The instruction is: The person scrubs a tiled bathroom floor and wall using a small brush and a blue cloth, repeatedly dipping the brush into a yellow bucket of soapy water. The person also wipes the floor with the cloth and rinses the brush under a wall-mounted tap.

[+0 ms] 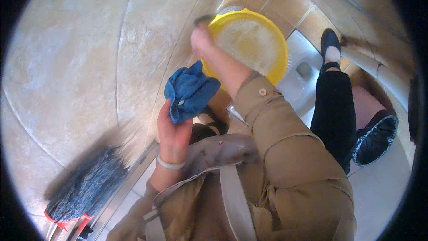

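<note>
My left hand (173, 134) grips a crumpled blue cloth (192, 90), held up in front of my body near the wall. A small pale patch shows on the cloth. My right hand (201, 40) reaches across to the far left side of a round yellow basin (283, 52). It is blurred and closed around a dark object (202, 19), perhaps a brush or scrubber, close to the wall; its exact kind cannot be told. Cloudy, foamy water (249, 42) fills the basin, and my right forearm covers part of its near rim.
Below the basin lies a white ceramic squat toilet (294, 88), with my shoe (330, 42) beside it. A pink bin with a black liner (374, 140) stands right, near a pale pipe (374, 65). A blue string mop (88, 180) rests by the stone-patterned wall (83, 50).
</note>
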Action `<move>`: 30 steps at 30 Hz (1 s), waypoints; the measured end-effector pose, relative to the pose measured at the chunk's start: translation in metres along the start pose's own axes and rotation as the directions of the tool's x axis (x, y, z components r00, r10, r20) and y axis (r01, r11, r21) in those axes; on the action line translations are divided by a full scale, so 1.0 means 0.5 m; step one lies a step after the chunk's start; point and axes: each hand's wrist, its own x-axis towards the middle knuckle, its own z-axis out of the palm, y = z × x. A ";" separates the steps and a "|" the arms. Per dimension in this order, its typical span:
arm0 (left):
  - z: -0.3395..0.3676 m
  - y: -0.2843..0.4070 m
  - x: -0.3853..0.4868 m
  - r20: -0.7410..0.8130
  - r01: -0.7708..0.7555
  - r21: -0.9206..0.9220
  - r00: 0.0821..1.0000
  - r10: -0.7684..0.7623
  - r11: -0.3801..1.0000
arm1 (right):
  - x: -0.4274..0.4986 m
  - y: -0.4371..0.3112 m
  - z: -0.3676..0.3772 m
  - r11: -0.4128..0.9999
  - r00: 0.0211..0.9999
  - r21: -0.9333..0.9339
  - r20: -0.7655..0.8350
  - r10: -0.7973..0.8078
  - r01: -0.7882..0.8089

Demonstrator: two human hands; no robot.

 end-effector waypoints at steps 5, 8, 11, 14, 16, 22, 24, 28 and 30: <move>0.002 -0.002 -0.002 0.056 0.018 0.065 0.998 -0.021 0.998 | -0.069 -0.038 -0.038 0.947 0.986 -0.283 0.109 -0.124 0.150; 0.010 -0.001 -0.005 0.064 0.061 -0.040 0.996 -0.058 0.997 | -0.038 -0.013 -0.036 0.997 0.996 0.070 0.072 -0.043 0.038; 0.012 -0.005 -0.003 0.015 0.019 -0.012 1.000 -0.019 1.000 | -0.025 0.025 -0.029 0.958 0.975 -0.184 0.073 -0.209 0.219; 0.007 -0.006 0.003 0.037 0.011 0.012 0.999 -0.012 1.000 | -0.036 0.039 -0.024 0.999 0.989 0.023 0.145 -0.033 0.030; 0.000 -0.001 0.000 0.071 0.059 -0.007 0.996 -0.059 0.998 | -0.056 0.034 -0.026 0.999 0.978 0.030 0.205 0.029 -0.035; -0.001 0.002 -0.008 0.073 0.041 0.029 0.996 -0.043 0.999 | -0.087 -0.011 -0.051 0.965 0.974 -0.144 -0.014 -0.224 0.220; 0.006 0.004 -0.014 0.063 0.041 0.029 0.997 -0.042 0.999 | -0.092 -0.023 -0.054 0.990 0.989 -0.010 -0.033 -0.143 0.143; 0.014 0.004 -0.011 -0.003 0.003 0.030 1.000 -0.003 1.000 | -0.086 -0.023 -0.051 0.866 0.952 -0.401 0.191 -0.239 0.298; 0.012 0.005 -0.010 0.051 0.015 0.040 0.999 -0.017 0.999 | -0.075 -0.014 -0.049 0.912 0.964 -0.311 0.100 -0.247 0.266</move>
